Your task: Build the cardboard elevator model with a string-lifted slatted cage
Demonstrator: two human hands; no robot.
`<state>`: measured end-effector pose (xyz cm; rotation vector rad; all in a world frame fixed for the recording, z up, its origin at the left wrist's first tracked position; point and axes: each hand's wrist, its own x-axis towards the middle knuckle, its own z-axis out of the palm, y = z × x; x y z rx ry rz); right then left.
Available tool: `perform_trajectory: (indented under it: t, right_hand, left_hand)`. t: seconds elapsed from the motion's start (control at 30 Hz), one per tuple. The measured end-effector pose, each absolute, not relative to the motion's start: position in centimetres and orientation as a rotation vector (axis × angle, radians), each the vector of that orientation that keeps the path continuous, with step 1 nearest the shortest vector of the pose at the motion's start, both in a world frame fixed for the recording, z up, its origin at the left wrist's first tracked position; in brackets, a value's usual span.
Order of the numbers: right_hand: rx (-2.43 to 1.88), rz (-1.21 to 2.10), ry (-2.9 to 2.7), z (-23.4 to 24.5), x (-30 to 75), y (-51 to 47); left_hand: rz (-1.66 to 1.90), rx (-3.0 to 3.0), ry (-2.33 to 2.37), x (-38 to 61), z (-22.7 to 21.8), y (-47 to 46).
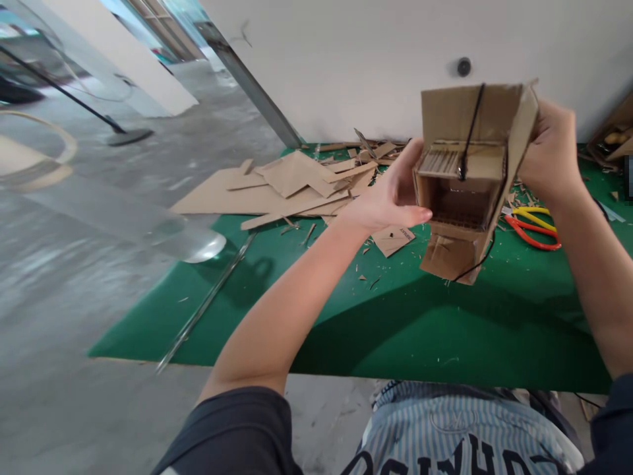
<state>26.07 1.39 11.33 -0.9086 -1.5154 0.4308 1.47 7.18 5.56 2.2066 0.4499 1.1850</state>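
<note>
A small cardboard box structure (467, 142) is held up above the green table, its hollow front facing me. A black cord (472, 128) runs down its upper panel, and another dark strand hangs by its lower flap. My left hand (390, 191) grips its left side, thumb at the front edge. On the far right side my right hand (551, 148) is closed around the cardboard, its fingers partly hidden behind the panel. Scissors with red and yellow handles (534, 227) lie on the table below my right hand.
The green table (386, 336) carries cardboard scraps (297, 178) at the back left and small shavings. A thin clear rod (208, 300) lies at the left edge, near a blurred transparent lamp-like object (188, 241). A white wall (366, 59) stands behind; a box (616, 135) sits far right.
</note>
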Motion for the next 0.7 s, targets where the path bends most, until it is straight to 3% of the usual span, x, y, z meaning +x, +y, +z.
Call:
perform_trajectory:
  t: [0.13, 0.23, 0.7]
  right_hand:
    - [-0.917, 1.036, -1.384, 9.8, 25.2, 1.7]
    - [-0.922, 1.299, -1.298, 8.9, 25.1, 1.9]
    - [-0.811, 1.458, -0.971, 9.2, 26.5, 2.1]
  left_hand:
    - [1.082, 1.908, 0.325, 0.7, 7.1, 7.5]
    - [1.089, 1.832, 0.321, 0.2, 7.9, 7.7]
    - [1.164, 1.733, 0.357, -1.3, 6.8, 11.1]
